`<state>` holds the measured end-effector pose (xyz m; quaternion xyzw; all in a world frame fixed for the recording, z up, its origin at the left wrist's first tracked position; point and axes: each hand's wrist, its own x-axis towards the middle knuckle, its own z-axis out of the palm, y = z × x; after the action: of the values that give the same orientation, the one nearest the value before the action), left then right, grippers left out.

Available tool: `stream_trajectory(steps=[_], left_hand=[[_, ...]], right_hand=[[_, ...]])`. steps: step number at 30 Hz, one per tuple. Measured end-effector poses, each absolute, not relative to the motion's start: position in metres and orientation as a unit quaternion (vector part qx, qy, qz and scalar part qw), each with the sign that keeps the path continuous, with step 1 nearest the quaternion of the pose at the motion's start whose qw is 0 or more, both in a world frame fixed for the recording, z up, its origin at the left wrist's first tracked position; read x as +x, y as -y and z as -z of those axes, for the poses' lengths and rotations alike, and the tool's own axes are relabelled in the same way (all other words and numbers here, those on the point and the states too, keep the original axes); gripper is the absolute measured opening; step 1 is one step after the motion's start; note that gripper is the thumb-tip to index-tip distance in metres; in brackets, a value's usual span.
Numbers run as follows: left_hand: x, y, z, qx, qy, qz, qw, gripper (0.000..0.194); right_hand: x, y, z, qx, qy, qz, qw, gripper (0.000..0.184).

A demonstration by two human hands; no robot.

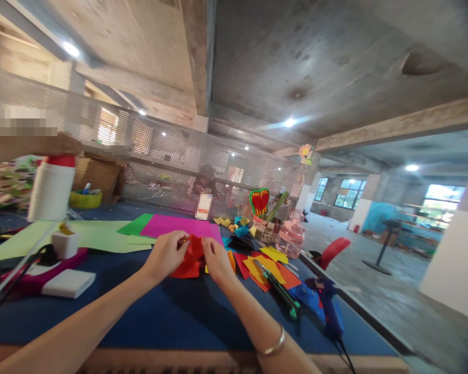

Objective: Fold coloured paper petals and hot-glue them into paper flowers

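Note:
Between my two hands, a red-orange piece of paper (190, 262) stands bent or crumpled above the blue table (148, 322). My left hand (167, 253) pinches its upper left side, fingertips and thumb together. On the right side, my right hand (216, 259) grips the same paper with fingers closed. Sheets of purple paper (171, 227) and green paper (134, 225) lie just behind my hands. To the right of my right hand are loose yellow and orange paper pieces (271, 268), with a green-and-black utility knife (281, 293) on them.
A dark blue glue gun (329, 306) with a cord lies at the right edge. Farther back stand a pink glass jar (290, 239) and a woven basket (265, 228). A purple power strip (68, 262) is at left; another person's hand (64, 145) touches a white, red-topped container (51, 189).

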<state>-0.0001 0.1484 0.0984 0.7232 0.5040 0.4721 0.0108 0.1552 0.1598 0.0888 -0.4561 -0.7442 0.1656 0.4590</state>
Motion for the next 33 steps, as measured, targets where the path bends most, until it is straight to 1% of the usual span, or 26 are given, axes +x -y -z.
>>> stream_trajectory(steps=[1, 3, 6, 8, 13, 17, 19, 21, 24, 25, 27, 29, 33], left_hand=[[0.000, -0.149, -0.098, 0.715, -0.508, -0.480, 0.017, 0.017], [0.001, -0.149, -0.097, 0.700, -0.514, -0.495, 0.023, 0.017], [0.002, -0.150, -0.096, 0.686, -0.515, -0.513, 0.035, 0.016], [0.002, -0.151, -0.096, 0.688, -0.508, -0.516, 0.053, 0.016], [0.002, -0.155, -0.095, 0.711, -0.468, -0.516, 0.099, 0.015], [0.002, -0.161, -0.092, 0.712, -0.394, -0.544, 0.203, 0.024], [0.002, -0.163, -0.091, 0.703, -0.380, -0.553, 0.236, 0.026], [0.002, -0.163, -0.092, 0.694, -0.390, -0.558, 0.235, 0.024], [0.002, -0.160, -0.094, 0.677, -0.410, -0.562, 0.241, 0.022], [0.002, -0.159, -0.095, 0.671, -0.414, -0.563, 0.248, 0.022], [0.002, -0.156, -0.097, 0.663, -0.418, -0.568, 0.251, 0.021], [0.003, -0.155, -0.097, 0.663, -0.420, -0.573, 0.236, 0.020], [0.004, -0.156, -0.095, 0.670, -0.419, -0.576, 0.209, 0.019]], right_hand=[[0.154, -0.160, -0.089, -0.456, 0.741, -0.181, 0.459, 0.037], [0.153, -0.158, -0.090, -0.451, 0.745, -0.186, 0.456, 0.030], [0.153, -0.154, -0.092, -0.433, 0.761, -0.148, 0.460, 0.016], [0.154, -0.152, -0.093, -0.428, 0.767, -0.119, 0.463, 0.011], [0.159, -0.154, -0.093, -0.428, 0.773, -0.099, 0.458, 0.015], [0.159, -0.153, -0.094, -0.435, 0.777, -0.090, 0.446, 0.014], [0.157, -0.151, -0.095, -0.422, 0.787, -0.091, 0.441, 0.016], [0.155, -0.148, -0.096, -0.411, 0.794, -0.095, 0.438, 0.018], [0.154, -0.146, -0.096, -0.414, 0.792, -0.102, 0.437, 0.014], [0.154, -0.146, -0.096, -0.414, 0.791, -0.104, 0.439, 0.017], [0.154, -0.148, -0.095, -0.412, 0.787, -0.105, 0.447, 0.029], [0.153, -0.151, -0.093, -0.413, 0.779, -0.109, 0.458, 0.036], [0.152, -0.154, -0.089, -0.425, 0.756, -0.124, 0.482, 0.032]])
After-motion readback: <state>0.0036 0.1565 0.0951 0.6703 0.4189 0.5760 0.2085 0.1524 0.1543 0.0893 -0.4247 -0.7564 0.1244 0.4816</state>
